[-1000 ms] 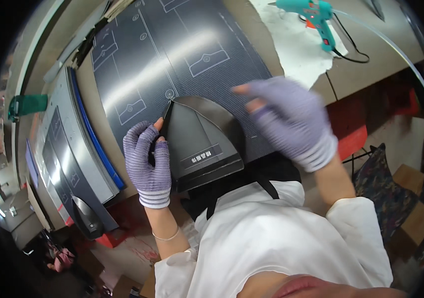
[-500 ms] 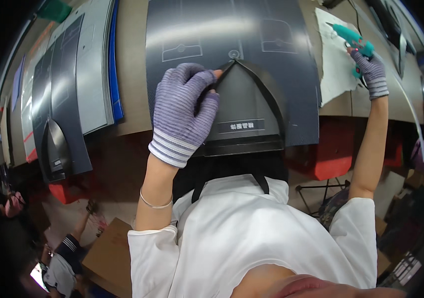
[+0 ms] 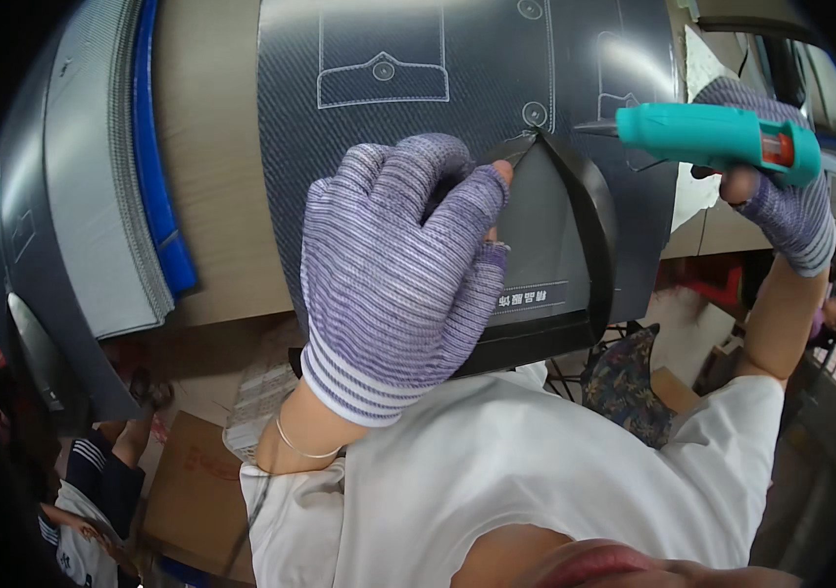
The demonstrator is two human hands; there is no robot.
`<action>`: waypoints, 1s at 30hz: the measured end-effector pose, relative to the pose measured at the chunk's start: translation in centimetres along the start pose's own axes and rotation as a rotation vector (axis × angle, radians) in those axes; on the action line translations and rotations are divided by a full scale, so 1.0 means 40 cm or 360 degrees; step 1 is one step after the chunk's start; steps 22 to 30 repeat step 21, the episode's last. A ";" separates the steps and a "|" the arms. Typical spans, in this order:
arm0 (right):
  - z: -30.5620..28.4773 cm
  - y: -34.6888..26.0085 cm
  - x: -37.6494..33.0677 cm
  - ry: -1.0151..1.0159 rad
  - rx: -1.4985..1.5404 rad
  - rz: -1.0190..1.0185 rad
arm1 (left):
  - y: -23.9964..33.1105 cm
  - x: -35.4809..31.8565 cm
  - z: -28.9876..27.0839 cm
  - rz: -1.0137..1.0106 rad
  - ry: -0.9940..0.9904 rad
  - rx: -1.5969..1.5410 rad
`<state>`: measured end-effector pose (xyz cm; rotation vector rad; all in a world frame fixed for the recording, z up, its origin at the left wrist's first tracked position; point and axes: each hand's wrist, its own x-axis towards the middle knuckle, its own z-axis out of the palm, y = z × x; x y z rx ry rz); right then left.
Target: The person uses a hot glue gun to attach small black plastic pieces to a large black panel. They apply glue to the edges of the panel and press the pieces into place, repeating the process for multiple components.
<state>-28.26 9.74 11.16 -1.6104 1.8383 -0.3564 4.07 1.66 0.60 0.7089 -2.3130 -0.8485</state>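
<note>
A dark grey plastic sheet (image 3: 482,59), printed with jacket pockets and buttons, lies on the table in front of me. Its near part has a pointed opening, edged by a raised black strip (image 3: 596,211) on the right, with a grey panel (image 3: 545,225) inside. My left hand (image 3: 398,265), in a purple striped fingerless glove, is closed on the opening's left edge below the point, covering most of that side. Gloved the same way, my right hand (image 3: 786,211) grips a teal glue gun (image 3: 697,137), held above the sheet's right side with its nozzle pointing left toward the point.
Stacked grey sheets (image 3: 104,147) with a blue edge (image 3: 165,167) lie to the left on the table. Another dark sheet (image 3: 31,225) is farther left. A white cloth (image 3: 700,191) lies to the right. Below left are a cardboard box (image 3: 193,490) and another person (image 3: 85,529).
The glue gun has come up off the white cloth in my right hand and moved left over the sheet. My left hand stays at the opening's left edge. The view has moved closer.
</note>
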 end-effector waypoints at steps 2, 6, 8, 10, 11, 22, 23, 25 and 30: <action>-0.006 -0.033 0.039 -0.0169 -0.0029 0.0144 | -0.006 -0.001 0.000 -0.0014 -0.0012 -0.0019; 0.006 -0.088 0.113 -0.0350 -0.0166 -0.0042 | -0.001 0.003 -0.001 -0.0039 -0.0032 -0.0020; 0.033 -0.141 0.141 -0.0343 -0.0029 -0.0067 | -0.006 0.003 0.003 -0.0054 -0.0046 -0.0019; 0.026 -0.128 0.143 -0.0301 0.0021 0.0087 | -0.011 0.006 0.011 -0.0075 -0.0049 -0.0027; -0.005 -0.086 0.123 -0.0262 -0.0056 0.0215 | -0.012 0.005 0.009 -0.0071 -0.0050 -0.0036; -0.073 0.048 0.145 -0.0552 -0.0078 0.0563 | -0.010 0.000 0.016 -0.0045 -0.0036 0.0026; -0.073 0.048 0.145 -0.0552 -0.0078 0.0563 | -0.010 0.000 0.016 -0.0045 -0.0036 0.0026; -0.073 0.048 0.145 -0.0552 -0.0078 0.0563 | -0.010 0.000 0.016 -0.0045 -0.0036 0.0026; -0.073 0.048 0.145 -0.0552 -0.0078 0.0563 | -0.010 0.000 0.016 -0.0045 -0.0036 0.0026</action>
